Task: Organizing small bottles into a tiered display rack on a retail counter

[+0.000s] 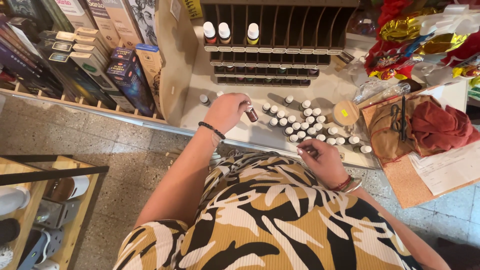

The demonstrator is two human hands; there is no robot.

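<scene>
Left hand [227, 111], centre of frame, above the pale table [200, 112]. Its grip is closed around a small brown bottle [251, 115], which juts out to the right of the fingers, tilted, its cap end toward the hand. The bottle sits at the fingertips and not deep in the palm, probably so the label can be read or the bottle turned.

Right hand [322, 160], lower centre-right, near the table's front edge. Fingers curled in a narrow pinch; a small pale thing shows at the fingertips [300, 150], too small to identify, possibly a cap.

Between the two hands and to the right: a cluster of white-capped bottles [305, 127], upright, packed close, caps up, likely so they can be counted or picked singly.

Upper centre: a dark slotted rack [280, 35], three capped bottles [224, 32] standing in its top row, other slots vacant.

Right: a round wooden lid [345, 112], a red cloth [440, 127] on a cork board.
</scene>
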